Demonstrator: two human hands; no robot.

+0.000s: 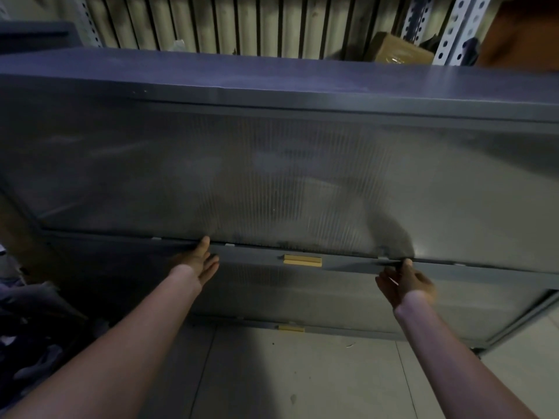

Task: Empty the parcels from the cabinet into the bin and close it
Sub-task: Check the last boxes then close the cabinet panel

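Note:
A dark grey cabinet (272, 83) fills the view. Its upper flap door (287, 182) is a ribbed translucent panel with a small wooden handle (302, 260) on the bottom rail. Pale blurred shapes show through the panel; I cannot tell what they are. My left hand (199, 261) has straight fingers, with the fingertips touching the door's lower edge left of the handle. My right hand (403, 281) pinches the same lower edge right of the handle, thumb on top. A second flap door (348, 300) with its own wooden handle (291, 328) sits below.
A brown taped cardboard box (396, 49) lies behind the cabinet top beside a white perforated rack post (453, 31). A dark heap of soft packages (33, 322) lies at the lower left. Pale tiled floor (302, 379) lies in front of the cabinet.

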